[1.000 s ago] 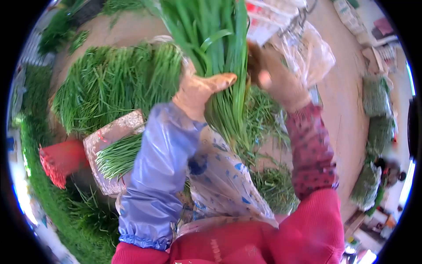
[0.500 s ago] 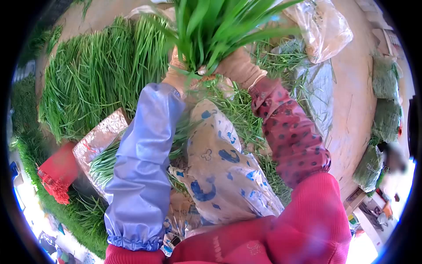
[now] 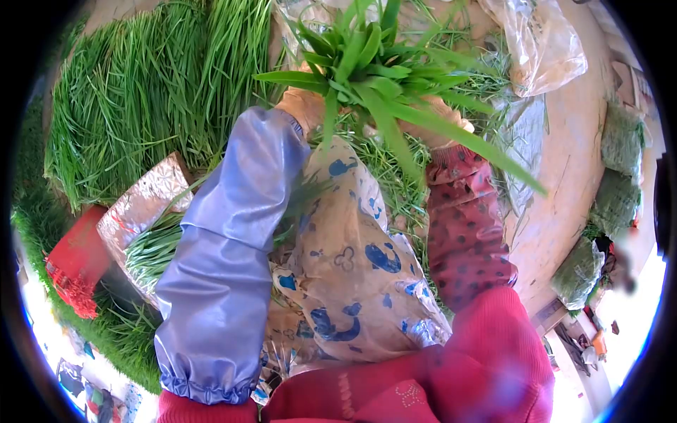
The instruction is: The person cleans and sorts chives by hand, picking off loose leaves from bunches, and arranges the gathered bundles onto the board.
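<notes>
A bunch of long green leaves [image 3: 374, 70] stands upright between my hands, its leaf tips pointing up at the camera. My left hand [image 3: 305, 106], in a tan glove, is closed on the bunch's left side. On the right side is my right hand [image 3: 437, 121], gloved too and mostly hidden under the leaves; its fingers do not show. Below the bunch, a plastic sheet with blue prints [image 3: 352, 261] covers my lap. A smaller bundle of green stalks [image 3: 151, 250] lies beside my left sleeve.
A thick row of green leaves [image 3: 141, 99] fills the upper left. Beside the small bundle are a patterned box [image 3: 144, 204] and a red bundle [image 3: 81, 257]. Loose stalks [image 3: 395, 176] litter the floor. A clear plastic bag [image 3: 543, 49] lies upper right; wrapped green bales [image 3: 613, 201] line the far right.
The bunch has tipped from lying lengthwise to standing with its tips toward the camera. My right hand has moved under the leaves, and the view has shifted.
</notes>
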A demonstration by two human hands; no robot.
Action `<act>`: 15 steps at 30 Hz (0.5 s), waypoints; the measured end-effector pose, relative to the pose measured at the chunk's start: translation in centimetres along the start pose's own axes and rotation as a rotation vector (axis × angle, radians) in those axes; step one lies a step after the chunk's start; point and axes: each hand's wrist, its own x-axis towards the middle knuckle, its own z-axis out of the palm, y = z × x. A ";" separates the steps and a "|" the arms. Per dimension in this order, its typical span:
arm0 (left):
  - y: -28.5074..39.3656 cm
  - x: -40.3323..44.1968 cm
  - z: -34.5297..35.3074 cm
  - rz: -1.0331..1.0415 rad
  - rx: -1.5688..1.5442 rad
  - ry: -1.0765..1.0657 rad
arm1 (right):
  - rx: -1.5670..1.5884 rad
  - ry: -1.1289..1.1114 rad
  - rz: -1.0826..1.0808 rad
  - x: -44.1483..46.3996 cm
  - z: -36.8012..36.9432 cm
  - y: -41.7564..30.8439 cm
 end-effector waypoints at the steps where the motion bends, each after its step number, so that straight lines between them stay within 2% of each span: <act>1: -0.4 0.0 -0.1 0.014 0.008 -0.008 | 0.217 -0.061 0.231 -1.1 1.3 0.7; 3: -0.9 -0.2 -0.3 0.045 0.037 -0.026 | 0.433 -0.126 0.459 -1.3 2.5 1.2; 5: -0.1 -0.3 0.0 0.018 0.077 -0.035 | 0.069 0.180 0.264 1.6 4.3 -0.5; 7: 1.3 0.2 0.8 0.018 0.177 -0.031 | -0.113 0.329 0.156 3.2 5.5 -1.1; 8: 2.2 0.4 1.2 0.020 0.252 -0.026 | 0.170 0.403 0.273 3.6 6.2 -1.2; 10: 4.5 0.9 2.6 0.019 0.465 -0.011 | 0.456 0.465 0.387 3.5 7.8 -0.2; 12: 6.9 1.2 4.1 -0.005 0.700 0.024 | 0.270 0.652 0.427 4.0 8.9 2.0; 14: 9.4 1.0 4.8 -0.084 0.867 0.105 | 0.109 0.656 0.370 5.8 5.0 0.2; 15: 10.6 0.6 4.9 -0.191 0.911 0.171 | 0.081 0.626 0.355 6.3 2.9 -1.6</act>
